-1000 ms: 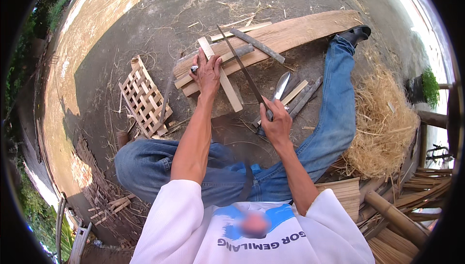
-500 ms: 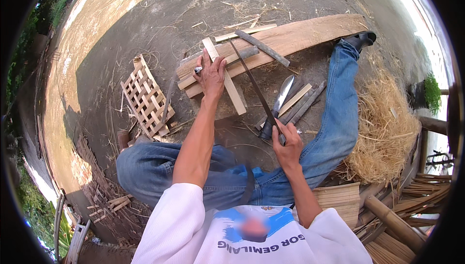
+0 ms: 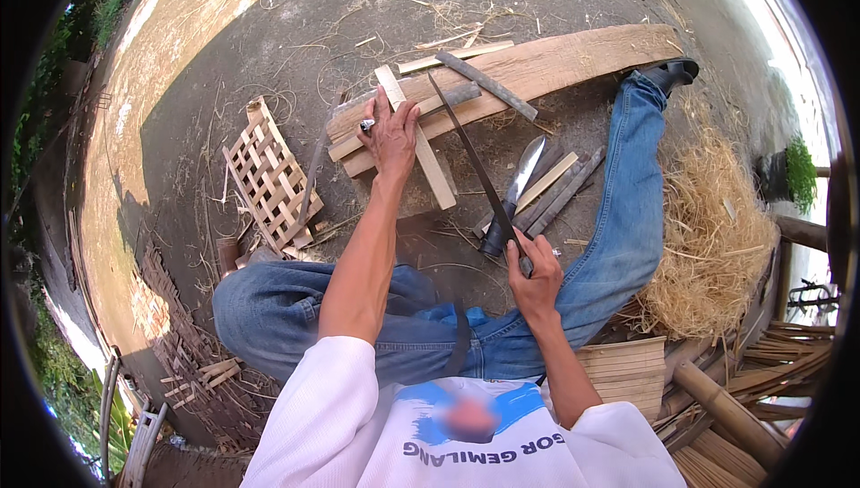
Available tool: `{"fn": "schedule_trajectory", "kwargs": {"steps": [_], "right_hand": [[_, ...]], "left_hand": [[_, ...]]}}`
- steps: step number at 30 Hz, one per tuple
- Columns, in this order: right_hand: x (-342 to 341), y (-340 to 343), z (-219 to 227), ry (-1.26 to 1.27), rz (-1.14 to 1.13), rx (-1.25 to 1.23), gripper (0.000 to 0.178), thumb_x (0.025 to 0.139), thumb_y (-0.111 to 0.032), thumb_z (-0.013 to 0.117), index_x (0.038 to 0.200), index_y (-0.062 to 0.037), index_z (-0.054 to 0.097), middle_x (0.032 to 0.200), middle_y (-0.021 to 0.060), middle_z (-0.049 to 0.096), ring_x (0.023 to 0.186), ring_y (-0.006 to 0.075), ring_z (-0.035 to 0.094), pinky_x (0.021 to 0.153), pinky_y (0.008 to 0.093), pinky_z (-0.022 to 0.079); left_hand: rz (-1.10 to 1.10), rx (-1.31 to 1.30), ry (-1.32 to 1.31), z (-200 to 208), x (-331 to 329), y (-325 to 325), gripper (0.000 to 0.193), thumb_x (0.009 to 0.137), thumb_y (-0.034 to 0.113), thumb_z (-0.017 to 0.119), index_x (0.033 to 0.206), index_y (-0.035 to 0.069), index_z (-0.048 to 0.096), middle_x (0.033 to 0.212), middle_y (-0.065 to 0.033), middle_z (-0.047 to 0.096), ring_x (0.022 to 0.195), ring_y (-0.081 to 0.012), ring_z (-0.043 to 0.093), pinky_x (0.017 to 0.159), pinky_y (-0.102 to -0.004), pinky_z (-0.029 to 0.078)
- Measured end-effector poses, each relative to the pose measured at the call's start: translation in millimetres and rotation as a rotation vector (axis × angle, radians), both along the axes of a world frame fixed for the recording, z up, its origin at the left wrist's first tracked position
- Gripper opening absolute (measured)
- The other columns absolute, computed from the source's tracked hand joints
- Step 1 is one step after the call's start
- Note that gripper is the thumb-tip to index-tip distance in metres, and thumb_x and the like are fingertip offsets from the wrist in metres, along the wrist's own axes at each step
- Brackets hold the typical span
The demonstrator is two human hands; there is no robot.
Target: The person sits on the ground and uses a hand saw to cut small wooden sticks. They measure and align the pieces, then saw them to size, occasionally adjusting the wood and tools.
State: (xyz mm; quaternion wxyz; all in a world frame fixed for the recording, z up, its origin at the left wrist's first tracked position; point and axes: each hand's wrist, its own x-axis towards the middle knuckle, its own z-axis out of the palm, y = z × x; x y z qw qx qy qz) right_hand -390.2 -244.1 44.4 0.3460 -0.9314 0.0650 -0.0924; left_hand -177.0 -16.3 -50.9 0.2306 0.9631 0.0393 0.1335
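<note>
In the head view, your left hand (image 3: 392, 138) holds the pale wood strip (image 3: 434, 174) across the far plank (image 3: 591, 49), while your right hand (image 3: 535, 275), nearer and rightward, grips the long dark blade (image 3: 484, 178), left of the knife (image 3: 527, 165).

From the person's head, a wide fisheye camera faces steeply downward over the white shirt (image 3: 309, 425), with the left hand (image 3: 391, 143) and right hand (image 3: 536, 280) fairly near and the surrounding ground (image 3: 287, 62) curving toward its round edge.
</note>
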Motion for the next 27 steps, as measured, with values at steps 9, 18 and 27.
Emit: {"fn": "schedule_trajectory", "kwargs": {"steps": [9, 18, 27], "right_hand": [[81.2, 26.1, -10.8, -0.080, 0.001, 0.047, 0.027, 0.094, -0.020, 0.070, 0.120, -0.0151, 0.075, 0.082, 0.0090, 0.058, 0.073, 0.0279, 0.062, 0.063, 0.0416, 0.050], [99.0, 27.9, -14.6, -0.128, 0.012, 0.016, 0.027, 0.093, -0.018, 0.070, 0.120, -0.0146, 0.075, 0.083, 0.0097, 0.057, 0.076, 0.0293, 0.062, 0.065, 0.0428, 0.049], [-6.2, 1.8, 2.2, 0.011, -0.025, 0.045, 0.030, 0.091, -0.015, 0.073, 0.121, -0.0171, 0.076, 0.082, 0.0070, 0.057, 0.076, 0.0268, 0.064, 0.062, 0.0411, 0.049]], "left_hand": [[-0.018, -0.045, 0.031, 2.3, 0.7, -5.1, 0.038, 0.104, 0.052, 0.052, 0.122, 0.028, 0.074, 0.166, -0.0110, 0.035, 0.150, -0.0358, 0.029, 0.115, -0.0593, 0.017], [-0.027, -0.001, 0.036, 2.1, 1.9, -6.8, 0.033, 0.104, 0.050, 0.052, 0.120, 0.030, 0.074, 0.167, -0.0096, 0.033, 0.152, -0.0334, 0.026, 0.115, -0.0597, 0.017], [-0.005, -0.020, -0.027, 0.1, -1.0, -3.1, 0.033, 0.104, 0.050, 0.053, 0.117, 0.028, 0.073, 0.166, -0.0079, 0.035, 0.151, -0.0333, 0.029, 0.113, -0.0632, 0.020]]}}
